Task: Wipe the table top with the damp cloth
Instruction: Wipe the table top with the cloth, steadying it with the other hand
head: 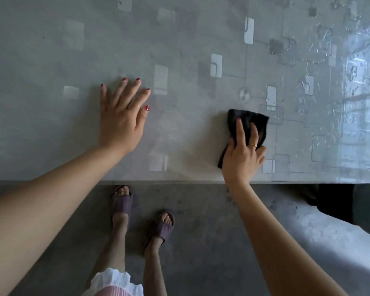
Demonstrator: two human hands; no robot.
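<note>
In the head view, the left hand (121, 116) is lying flat on the table (51, 82), palm down, with all fingers spread wide and holding nothing. The right hand (242, 155) is pressing the cloth (247, 119) onto the table, near the front edge. Its fingers are stretching forward over the cloth, and the thumb is staying at the side; the hand is lying on the cloth more than closing around it. The cloth is dark and crumpled, part of it is showing ahead of the fingertips and a corner is coming out behind the wrist side.

The two hands are well apart, with bare table between them. The table surface is grey with a pattern of pale squares. To the right of the cloth, water drops (320, 50) are shining on the surface up to the right border of the picture. To the left and beyond the left hand, the table is looking dull and free. The front edge (158, 181) is running straight across, just behind the right wrist. Below it, the person's feet in slippers (121, 202) are standing on the floor (201, 231).
</note>
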